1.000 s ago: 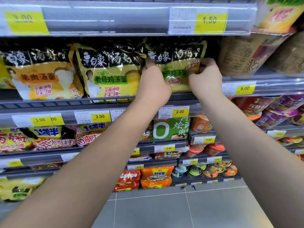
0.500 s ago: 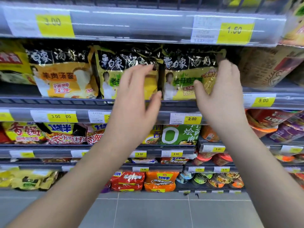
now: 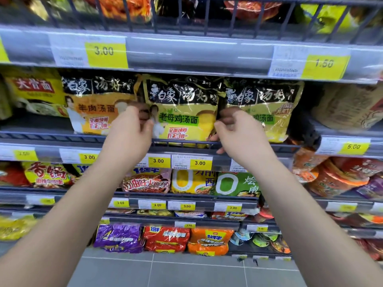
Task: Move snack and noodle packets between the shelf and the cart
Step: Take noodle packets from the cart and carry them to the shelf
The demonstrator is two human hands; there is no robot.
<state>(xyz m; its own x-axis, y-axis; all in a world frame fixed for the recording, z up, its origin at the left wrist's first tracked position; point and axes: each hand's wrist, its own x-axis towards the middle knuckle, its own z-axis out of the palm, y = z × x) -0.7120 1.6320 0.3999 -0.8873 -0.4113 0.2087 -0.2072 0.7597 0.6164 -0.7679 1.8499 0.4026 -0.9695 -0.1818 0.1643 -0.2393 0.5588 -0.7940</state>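
A yellow-green noodle packet (image 3: 182,112) with a black top stands upright on the wire shelf (image 3: 186,144), in the middle of a row of three. My left hand (image 3: 130,133) grips its left edge, thumb in front and fingers curled behind. My right hand (image 3: 240,133) curls round its right edge, low by the shelf rail. An orange packet (image 3: 93,108) stands to its left and a matching yellow-green packet (image 3: 267,112) to its right. No cart is in view.
Price-tag rails (image 3: 186,52) run above and below the row. Lower shelves hold more noodle packets (image 3: 167,238), and red cup noodles (image 3: 339,179) sit at the right. Grey floor tiles (image 3: 186,272) lie below.
Both hands left the right-hand packet, opened, moved left and now close on the edges of the middle packet. The view has tilted upward.
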